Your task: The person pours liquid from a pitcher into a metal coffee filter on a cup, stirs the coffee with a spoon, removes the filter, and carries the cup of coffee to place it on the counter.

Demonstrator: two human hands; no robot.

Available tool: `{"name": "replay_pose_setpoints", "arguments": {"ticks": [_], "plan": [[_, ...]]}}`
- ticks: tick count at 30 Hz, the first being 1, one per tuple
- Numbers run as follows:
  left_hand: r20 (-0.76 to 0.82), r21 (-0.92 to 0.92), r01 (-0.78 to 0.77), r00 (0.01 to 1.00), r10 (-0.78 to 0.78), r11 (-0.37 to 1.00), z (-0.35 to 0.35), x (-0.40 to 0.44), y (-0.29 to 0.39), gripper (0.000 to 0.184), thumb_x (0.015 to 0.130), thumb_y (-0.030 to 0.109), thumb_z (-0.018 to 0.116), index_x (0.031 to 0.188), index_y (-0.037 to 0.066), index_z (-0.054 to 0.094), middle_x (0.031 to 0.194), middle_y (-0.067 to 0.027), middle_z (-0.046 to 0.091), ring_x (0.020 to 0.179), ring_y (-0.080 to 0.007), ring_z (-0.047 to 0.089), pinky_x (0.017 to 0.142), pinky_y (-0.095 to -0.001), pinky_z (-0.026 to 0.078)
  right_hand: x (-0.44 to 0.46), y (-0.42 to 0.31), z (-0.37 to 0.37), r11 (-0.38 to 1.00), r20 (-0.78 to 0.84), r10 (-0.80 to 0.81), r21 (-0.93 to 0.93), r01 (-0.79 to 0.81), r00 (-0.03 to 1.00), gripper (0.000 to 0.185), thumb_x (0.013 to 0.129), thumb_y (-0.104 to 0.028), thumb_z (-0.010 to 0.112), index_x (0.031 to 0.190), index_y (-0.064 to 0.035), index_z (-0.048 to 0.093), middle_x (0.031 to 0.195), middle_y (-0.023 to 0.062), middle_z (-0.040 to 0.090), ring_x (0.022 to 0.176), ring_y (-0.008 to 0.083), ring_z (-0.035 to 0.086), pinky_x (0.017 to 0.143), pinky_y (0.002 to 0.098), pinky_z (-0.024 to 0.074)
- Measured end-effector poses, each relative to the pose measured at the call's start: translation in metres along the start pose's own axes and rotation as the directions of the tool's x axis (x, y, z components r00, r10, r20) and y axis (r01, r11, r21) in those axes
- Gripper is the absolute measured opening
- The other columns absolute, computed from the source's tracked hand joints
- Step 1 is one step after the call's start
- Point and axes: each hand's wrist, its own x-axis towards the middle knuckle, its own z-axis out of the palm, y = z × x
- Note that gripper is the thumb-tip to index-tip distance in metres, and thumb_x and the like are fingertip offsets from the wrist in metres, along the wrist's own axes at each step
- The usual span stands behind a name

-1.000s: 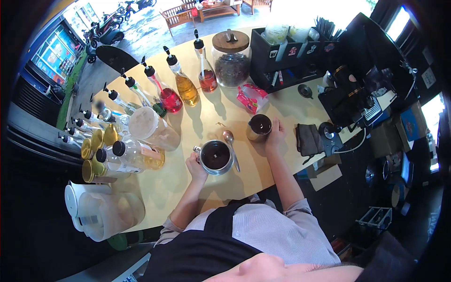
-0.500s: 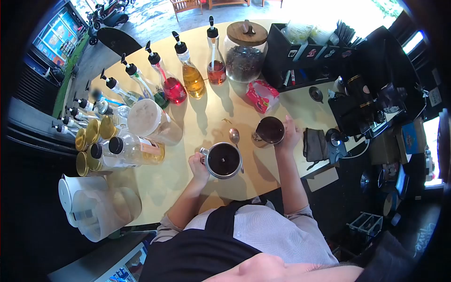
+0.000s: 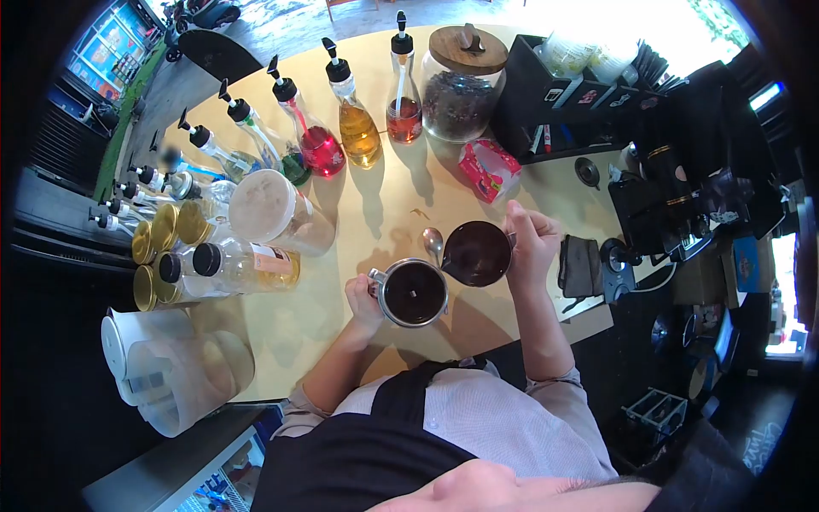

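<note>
Clasping handles (image 3: 374,279), the left hand (image 3: 363,300) grips a metal mug (image 3: 411,323), the right hand (image 3: 532,242) a dark pitcher (image 3: 467,278) — the bottle label (image 3: 272,258) is too small to read.

And we could read no words! Bottle label (image 3: 272,259), caddy stickers (image 3: 588,97), pale scrawl (image 3: 759,447): all beat us!

Pitcher (image 3: 479,253) in right hand (image 3: 532,249) shifted toward metal cup (image 3: 413,293): well apart earlier, now just beside its rim.
</note>
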Motion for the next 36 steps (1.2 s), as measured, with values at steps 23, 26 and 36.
{"name": "replay_pose_setpoints", "arguments": {"ticks": [23,26,36], "plan": [[-0.022,-0.079,0.007,1.0,-0.009,0.997,0.006,-0.001,0.003,0.052,0.096,0.033,0.033,0.051,0.008,0.036,0.047,0.0025,0.038,0.043,-0.0072,0.031,0.043,-0.027,0.02,-0.004,-0.025,0.023,0.981,0.126,-0.057,-0.179,0.08,0.99,0.035,0.087,-0.006,0.06,0.054,0.0021,0.048,0.051,-0.0092,0.04,0.05,-0.0001,0.032,0.045,0.0219,0.0226],[-0.031,0.073,-0.166,0.985,0.169,0.983,0.004,-0.001,-0.013,0.051,0.097,0.032,0.033,0.051,0.008,0.036,0.047,0.0028,0.038,0.043,-0.0067,0.031,0.043,-0.027,0.02,-0.005,-0.028,0.026,0.979,0.123,-0.06,-0.184,0.083,0.991,0.033,0.087,-0.005,0.06,0.056,0.0037,0.053,0.051,-0.0086,0.041,0.05,-0.0003,0.033,0.044,0.0215,0.0237],[-0.007,-0.122,-0.014,1.0,0.013,0.992,0.012,0.002,0.022,0.051,0.096,0.03,0.034,0.051,0.008,0.037,0.046,0.0035,0.037,0.042,-0.0064,0.03,0.042,-0.0271,0.02,-0.006,-0.032,0.029,0.971,0.131,-0.09,-0.208,0.116,0.987,0.034,0.086,-0.007,0.061,0.056,0.0037,0.052,0.05,-0.0082,0.041,0.049,-0.0004,0.033,0.044,0.0216,0.0241]]}}
